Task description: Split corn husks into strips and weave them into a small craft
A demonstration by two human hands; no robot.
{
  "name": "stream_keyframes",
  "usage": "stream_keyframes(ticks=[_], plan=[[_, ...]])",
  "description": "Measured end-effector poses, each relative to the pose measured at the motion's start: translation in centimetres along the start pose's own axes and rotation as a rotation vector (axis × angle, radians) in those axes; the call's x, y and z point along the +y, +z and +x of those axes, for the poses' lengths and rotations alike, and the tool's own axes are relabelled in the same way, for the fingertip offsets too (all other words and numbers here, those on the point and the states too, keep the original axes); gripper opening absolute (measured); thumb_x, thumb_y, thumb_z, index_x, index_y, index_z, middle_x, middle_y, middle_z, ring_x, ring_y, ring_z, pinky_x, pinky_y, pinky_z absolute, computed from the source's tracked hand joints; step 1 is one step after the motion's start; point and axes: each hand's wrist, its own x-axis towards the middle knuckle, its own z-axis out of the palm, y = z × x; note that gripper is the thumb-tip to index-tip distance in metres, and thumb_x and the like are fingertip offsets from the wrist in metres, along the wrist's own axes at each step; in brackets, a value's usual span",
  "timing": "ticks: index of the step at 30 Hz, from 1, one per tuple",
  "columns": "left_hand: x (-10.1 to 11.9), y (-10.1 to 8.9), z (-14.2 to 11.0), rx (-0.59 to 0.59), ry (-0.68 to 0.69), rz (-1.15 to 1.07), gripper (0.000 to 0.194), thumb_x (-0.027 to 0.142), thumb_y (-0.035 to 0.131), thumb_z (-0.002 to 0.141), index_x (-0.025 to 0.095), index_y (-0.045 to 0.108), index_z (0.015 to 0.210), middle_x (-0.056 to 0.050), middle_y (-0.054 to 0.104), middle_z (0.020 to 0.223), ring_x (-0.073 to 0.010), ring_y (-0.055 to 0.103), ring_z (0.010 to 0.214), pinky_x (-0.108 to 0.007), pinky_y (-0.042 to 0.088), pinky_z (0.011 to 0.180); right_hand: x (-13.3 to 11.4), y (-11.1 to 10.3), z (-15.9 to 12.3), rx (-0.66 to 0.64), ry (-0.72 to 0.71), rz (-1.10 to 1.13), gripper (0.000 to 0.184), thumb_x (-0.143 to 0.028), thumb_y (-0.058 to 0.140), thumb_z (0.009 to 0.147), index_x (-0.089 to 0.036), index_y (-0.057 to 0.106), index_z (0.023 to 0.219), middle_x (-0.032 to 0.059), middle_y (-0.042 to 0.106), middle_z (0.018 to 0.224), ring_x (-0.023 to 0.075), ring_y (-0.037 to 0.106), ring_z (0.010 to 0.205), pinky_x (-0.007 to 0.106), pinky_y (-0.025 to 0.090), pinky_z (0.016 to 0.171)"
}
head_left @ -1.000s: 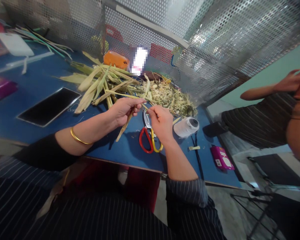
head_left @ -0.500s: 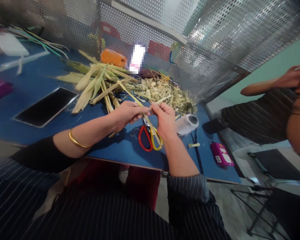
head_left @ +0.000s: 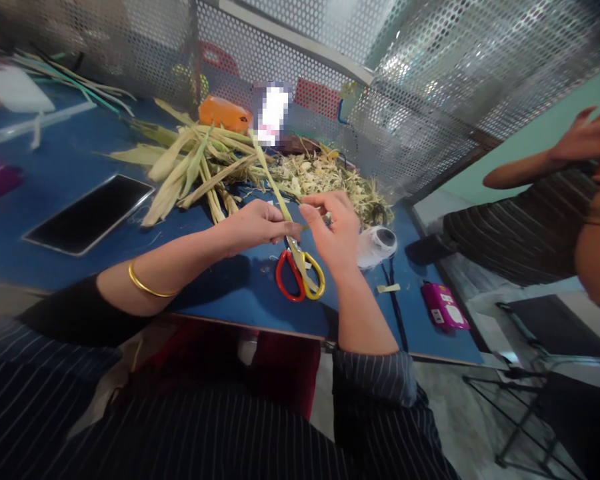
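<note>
My left hand pinches a long pale corn husk strip between thumb and fingers. The strip slants up toward the husk pile, and its lower end hangs over the scissors, which have one red and one yellow handle and lie on the blue table. Close by on the right, my right hand has its thumb and curved fingers apart, with nothing plainly held. Dried corn husks lie behind my left hand. A heap of shredded husk is behind my right hand.
A white thread spool stands right of my right hand. A black phone lies at left, an orange packet behind the husks, a purple pack at the right. A perforated metal screen borders the back. Another person is at right.
My right hand has opened and come slightly away from my left fingers; the short strip end it pinched no longer shows there. The long strip has swung more upright in my left hand.
</note>
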Motion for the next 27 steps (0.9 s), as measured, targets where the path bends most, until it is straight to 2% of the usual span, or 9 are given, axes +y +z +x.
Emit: stream_keyframes(ticks=[2,4,7,11,17,21,23,25,27], plan=[[-0.2,0.2,0.0,-0.020,0.041,0.073,0.040,0.037,0.068,0.075,0.014,0.052,0.046,0.004,0.037,0.043,-0.0045,0.027,0.042,-0.023,0.018,0.044,0.1,0.4,0.0,-0.188,0.048,0.200,0.021,-0.041,0.065,0.081,-0.020,0.069,0.082,0.0014,0.062,0.082,0.0131,0.055,0.073,0.029,0.044,0.070],[-0.4,0.5,0.1,-0.030,0.073,0.116,0.041,0.036,0.066,0.076,0.015,0.049,0.044,0.004,0.036,0.043,-0.0049,0.028,0.043,-0.023,0.020,0.045,0.4,0.8,-0.1,-0.298,0.159,0.394,0.021,-0.040,0.067,0.078,-0.020,0.069,0.083,-0.0007,0.061,0.074,0.0116,0.053,0.064,0.027,0.043,0.061],[-0.5,0.7,0.0,-0.047,0.093,0.134,0.038,0.035,0.066,0.075,0.015,0.052,0.046,0.004,0.040,0.044,-0.0054,0.033,0.043,-0.022,0.023,0.045,0.6,1.4,-0.4,-0.243,0.283,0.559,0.016,-0.035,0.071,0.074,-0.020,0.065,0.074,-0.0038,0.055,0.062,0.0091,0.046,0.055,0.024,0.037,0.052],[-0.4,0.6,0.0,-0.129,0.068,0.144,0.034,0.036,0.066,0.075,0.014,0.059,0.050,0.001,0.049,0.045,-0.0069,0.041,0.044,-0.022,0.029,0.044,0.6,2.2,-0.8,-0.100,0.293,0.602,0.018,-0.029,0.072,0.073,-0.019,0.058,0.065,-0.0049,0.052,0.060,0.0080,0.044,0.056,0.023,0.036,0.054],[-0.7,0.8,0.0,-0.155,0.026,0.050,0.028,0.035,0.070,0.073,0.013,0.067,0.057,0.000,0.052,0.046,-0.0063,0.041,0.042,-0.020,0.029,0.041,0.8,2.6,-0.8,-0.013,0.202,0.394,0.015,-0.030,0.063,0.082,-0.019,0.060,0.072,-0.0027,0.056,0.067,0.0106,0.050,0.064,0.026,0.042,0.062],[-0.3,0.7,0.1,-0.016,-0.055,-0.276,0.025,0.035,0.066,0.079,0.012,0.075,0.074,-0.003,0.062,0.057,-0.0072,0.048,0.045,-0.020,0.039,0.045,0.5,0.7,-0.3,0.206,-0.075,0.037,0.013,-0.031,0.059,0.087,-0.020,0.065,0.087,0.0035,0.062,0.089,0.0155,0.057,0.086,0.032,0.045,0.080],[-0.2,0.4,0.3,0.070,-0.061,-0.455,0.022,0.032,0.066,0.080,0.011,0.075,0.078,-0.007,0.069,0.068,-0.0099,0.058,0.055,-0.022,0.048,0.057,0.2,-0.1,-0.3,0.325,-0.147,-0.081,0.017,-0.034,0.055,0.090,-0.021,0.063,0.082,0.0039,0.060,0.085,0.0162,0.056,0.085,0.033,0.044,0.080],[-0.2,0.0,0.6,0.131,-0.016,-0.588,0.017,0.025,0.071,0.076,0.011,0.075,0.084,-0.008,0.073,0.079,-0.0129,0.065,0.070,-0.025,0.052,0.072,-0.1,-0.1,-0.6,0.315,-0.148,-0.138,0.026,-0.036,0.051,0.092,-0.021,0.061,0.073,0.0022,0.057,0.074,0.0154,0.054,0.077,0.031,0.043,0.074],[-0.5,-0.2,0.9,0.166,0.059,-0.654,0.019,0.021,0.074,0.072,0.011,0.075,0.089,-0.009,0.074,0.085,-0.0151,0.067,0.081,-0.027,0.052,0.082,-0.2,0.6,-1.0,0.156,-0.096,-0.138,0.033,-0.039,0.051,0.091,-0.020,0.059,0.065,0.0006,0.053,0.067,0.0140,0.051,0.069,0.029,0.040,0.068]])
